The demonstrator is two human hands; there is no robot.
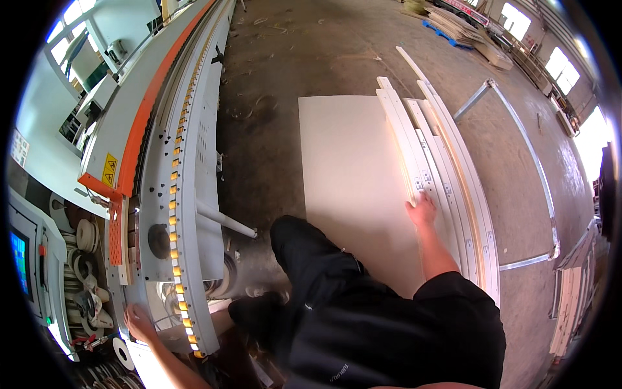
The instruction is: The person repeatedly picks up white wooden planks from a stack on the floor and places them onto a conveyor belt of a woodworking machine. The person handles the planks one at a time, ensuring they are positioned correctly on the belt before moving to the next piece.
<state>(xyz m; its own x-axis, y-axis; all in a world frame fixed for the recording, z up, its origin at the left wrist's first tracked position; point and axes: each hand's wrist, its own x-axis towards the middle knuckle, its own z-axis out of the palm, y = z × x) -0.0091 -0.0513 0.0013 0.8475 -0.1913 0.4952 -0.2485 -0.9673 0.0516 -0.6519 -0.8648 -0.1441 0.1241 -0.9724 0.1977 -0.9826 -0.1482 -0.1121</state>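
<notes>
At the far left stood the control panel (26, 259) with its small screen, and beside it some rolls of edge tape (84, 236). My left hand (138, 322) rested on the low end of the long machine (162, 129), with the fingers spread flat on the white surface; it held nothing. The machine, with its orange stripe and its line of yellow rollers, ran away from me along the left side. In the middle, my leg in dark trousers (317, 272) was stepping forward over the concrete floor (291, 52). A large white board (353, 168) lay flat to the right of it. My right hand (422, 211) pressed open on the near end of the narrow white strips (440, 162), which were stacked on the board's right edge.
</notes>
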